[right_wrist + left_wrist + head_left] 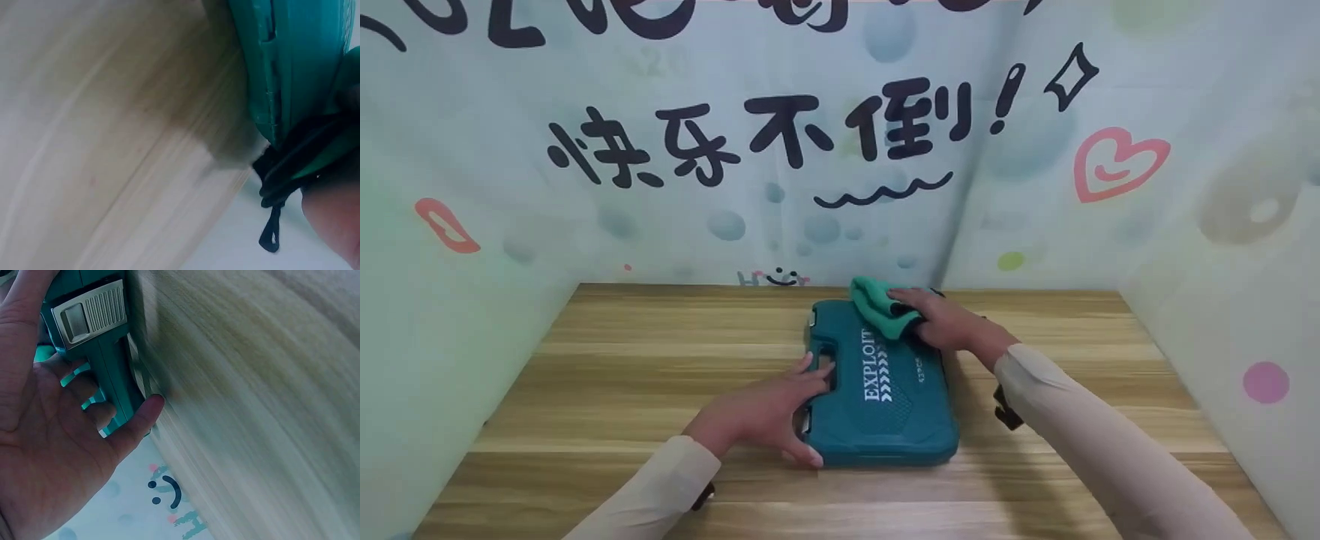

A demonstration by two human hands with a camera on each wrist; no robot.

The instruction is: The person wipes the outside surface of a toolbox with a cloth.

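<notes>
From the head view I see a teal case [877, 382] lying flat on the wooden table [622, 360], closed, with white lettering on its lid, and I take it as my landmark. My left hand [769, 409] rests on the case's left edge, by the handle: the fingers lie fairly straight and close together along the top beside the handle slot, and the thumb reaches down the near corner to the table. My right hand [941, 319] sits on the far right corner of the case, pressing a green cloth [877, 307] against the lid. Its fingers lie flat over the cloth; I cannot tell whether they are pinching it. The cloth bunches up on the far edge of the case. A printed backdrop [810, 150] stands behind the case.

The left wrist view shows the left hand [50, 439] up against the case's [115, 377] side, palm open toward the camera. The thumb tip [147, 410] touches the table [253, 382] just beside the case, and the fingers slip behind the handle. A grey latch [90, 312] sits on the case just above the hand.

In the right wrist view I see the case's [292, 62] edge resting on the table [101, 140], with the cloth [332, 152] and its black trim hanging off the corner. Only a blurred fingertip [332, 219] shows, so the grip is unclear here.
</notes>
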